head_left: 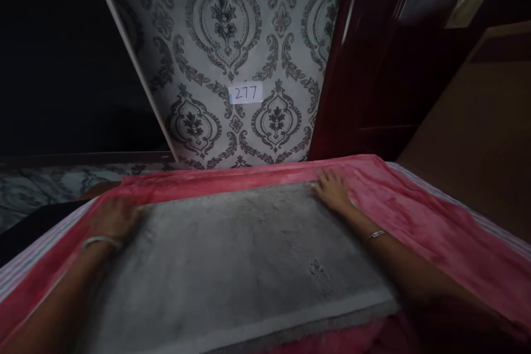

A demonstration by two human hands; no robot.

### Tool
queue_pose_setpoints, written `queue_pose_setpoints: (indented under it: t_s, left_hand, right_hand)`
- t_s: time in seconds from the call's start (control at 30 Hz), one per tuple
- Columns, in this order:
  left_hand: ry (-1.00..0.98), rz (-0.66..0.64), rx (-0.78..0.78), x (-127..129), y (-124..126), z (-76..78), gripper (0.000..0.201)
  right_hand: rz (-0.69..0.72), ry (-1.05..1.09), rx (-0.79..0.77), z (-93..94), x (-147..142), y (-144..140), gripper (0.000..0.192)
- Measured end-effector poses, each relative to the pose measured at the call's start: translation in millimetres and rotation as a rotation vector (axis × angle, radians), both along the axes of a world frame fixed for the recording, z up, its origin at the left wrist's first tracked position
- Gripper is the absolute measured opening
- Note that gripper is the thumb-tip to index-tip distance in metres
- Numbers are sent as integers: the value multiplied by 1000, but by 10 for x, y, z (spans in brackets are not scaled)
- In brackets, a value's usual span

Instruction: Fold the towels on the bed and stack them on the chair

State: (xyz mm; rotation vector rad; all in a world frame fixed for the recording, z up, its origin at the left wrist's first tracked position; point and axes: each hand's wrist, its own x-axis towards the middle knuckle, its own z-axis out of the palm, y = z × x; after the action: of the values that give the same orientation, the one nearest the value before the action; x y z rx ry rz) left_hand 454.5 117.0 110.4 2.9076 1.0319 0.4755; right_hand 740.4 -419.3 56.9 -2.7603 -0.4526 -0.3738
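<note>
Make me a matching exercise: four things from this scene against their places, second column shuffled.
Things:
1. left hand
2. right hand
3. paper label
4. pink blanket

Places:
A. on the patterned wall
B. under the grey towel
C. on the towel's far right corner
D. on the towel's far left corner

Pairs: 1-D, 2-C, 3-A, 4-B

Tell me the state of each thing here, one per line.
Grey fuzzy cloth: spread flat on the pink blanket.
Pink plush blanket: laid out under the grey cloth.
Left hand: flat on the cloth's far left corner.
Right hand: flat on its far right corner.
</note>
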Motion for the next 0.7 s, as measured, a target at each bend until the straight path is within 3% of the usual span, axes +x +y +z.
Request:
queue_pose_setpoints:
  t_s: [0.03,0.1,0.17,0.23,0.33,0.5,0.6,0.7]
  left_hand:
    - [76,-149,68,52,-187,-33,67]
    - [213,-283,102,130,-523,-147,66]
    - [344,-266,18,140,-728,-274,66]
    - [411,-217,-52,61,-763,-362,65]
    - [408,-149,-57,-231,-605,-403,64]
    - [334,-38,-86,-1051,-411,-397,63]
    - [326,14,-108,-1470,-531,-348,62]
    - [334,34,-40,-1563,-839,-231,59]
  right_hand:
    - [115,-20,-88,9,-90,84,61]
    - [249,22,-213,-19,-262,196,60]
    - [270,121,-276,-83,-392,203,60]
    - [248,203,-302,-147,-469,111,58]
    - [217,240,-312,-215,-544,-151,59]
    - [173,236,-295,-382,-833,-808,62]
    - [147,255,-288,-440,-1059,-1168,62]
    - [148,260,-324,-313,-1237,-1198,60]
